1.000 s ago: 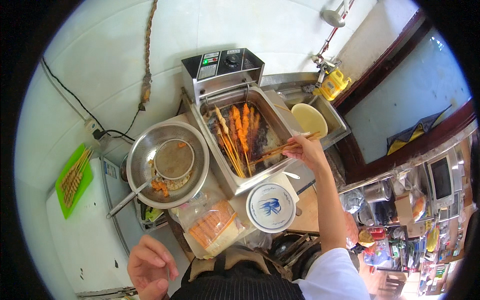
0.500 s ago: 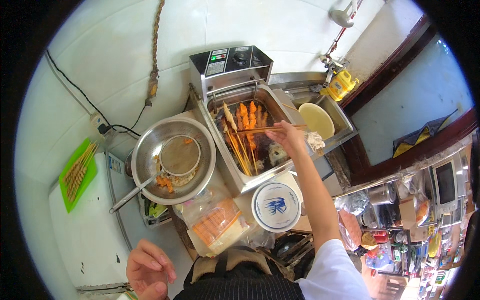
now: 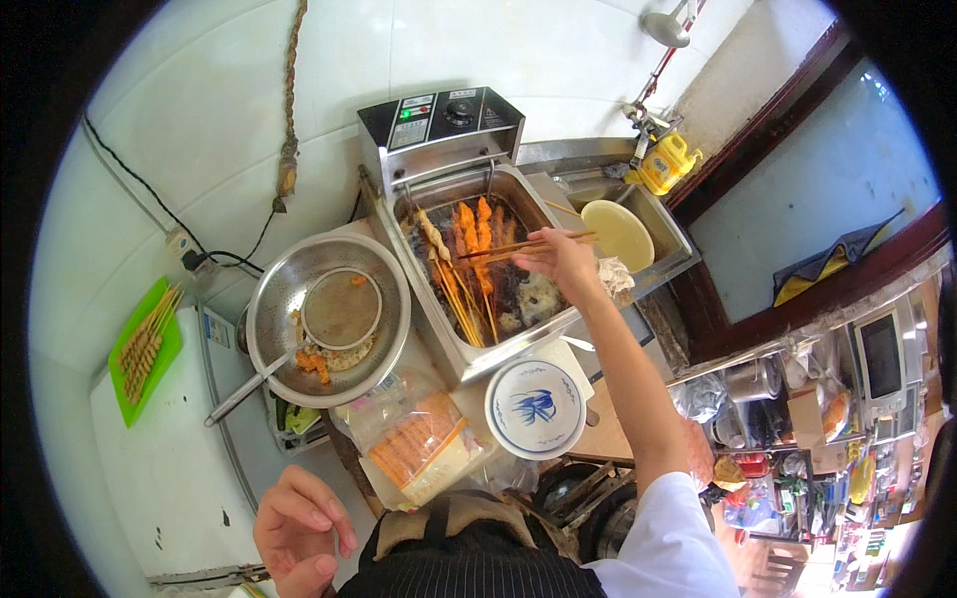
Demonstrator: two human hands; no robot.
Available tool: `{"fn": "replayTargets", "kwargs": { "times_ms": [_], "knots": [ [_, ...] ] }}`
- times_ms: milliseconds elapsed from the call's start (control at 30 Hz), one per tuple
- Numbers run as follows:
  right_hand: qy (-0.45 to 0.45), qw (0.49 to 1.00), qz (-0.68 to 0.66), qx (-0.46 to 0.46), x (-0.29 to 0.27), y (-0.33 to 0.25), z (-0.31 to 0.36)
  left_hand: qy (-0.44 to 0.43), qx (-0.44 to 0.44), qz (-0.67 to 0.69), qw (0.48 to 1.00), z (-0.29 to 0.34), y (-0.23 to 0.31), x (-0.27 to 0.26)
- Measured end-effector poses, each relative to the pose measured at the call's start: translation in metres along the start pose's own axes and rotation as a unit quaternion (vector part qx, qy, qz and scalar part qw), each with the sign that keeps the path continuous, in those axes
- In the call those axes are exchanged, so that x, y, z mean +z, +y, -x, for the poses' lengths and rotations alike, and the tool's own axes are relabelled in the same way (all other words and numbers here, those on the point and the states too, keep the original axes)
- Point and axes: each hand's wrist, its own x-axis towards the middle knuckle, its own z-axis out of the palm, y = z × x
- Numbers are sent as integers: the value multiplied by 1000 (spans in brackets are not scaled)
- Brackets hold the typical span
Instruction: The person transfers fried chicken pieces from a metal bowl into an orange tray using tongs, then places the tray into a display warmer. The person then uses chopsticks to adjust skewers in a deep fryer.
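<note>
My right hand (image 3: 560,261) reaches over the steel deep fryer (image 3: 449,130) and grips a pair of long wooden chopsticks (image 3: 513,246). Their tips point left into the fryer basin, among several orange skewers (image 3: 469,264) lying in dark oil. My left hand (image 3: 297,530) hangs low by my waist with loosely curled fingers and holds nothing. A blue-and-white bowl (image 3: 535,408) sits at the fryer's near side, below my right forearm.
A big steel colander (image 3: 384,334) with a mesh skimmer and fried bits sits left of the fryer. In front of it lies a clear bag of orange food (image 3: 419,448). A green tray of skewers (image 3: 142,349) rests on a white surface. A sink with a pale plate (image 3: 618,231) is to the right.
My right hand with the chopsticks has moved left, from the fryer's right rim to over the basin. My left hand has stayed low by my waist.
</note>
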Motion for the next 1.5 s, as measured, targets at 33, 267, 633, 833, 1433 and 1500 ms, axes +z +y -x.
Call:
{"fn": "replayTargets", "kwargs": {
  "times_ms": [33, 267, 633, 833, 1433, 1500],
  "knots": [
    [24, 1000, 1, 14, 6, 6, -4, 0, 1, -1, 1000, 0, 0, 0],
    [46, 988, -115, 89, -4, 20, -27, 26, 18, -16, 999, 8, 5, 0],
    [30, 981, -175, 76, 0, -3, -15, 22, 23, 5, 999, 10, 0, 4],
    [45, 977, -166, 128, -4, -12, 6, 18, 27, 9, 999, 10, -2, 7],
    [113, 954, -256, 111, -41, -3, 51, -22, 12, 9, 1000, 7, -11, 15],
    [127, 954, -260, 82, -51, -6, 50, -30, 10, 7, 999, 6, -11, 15]
  ]
}}
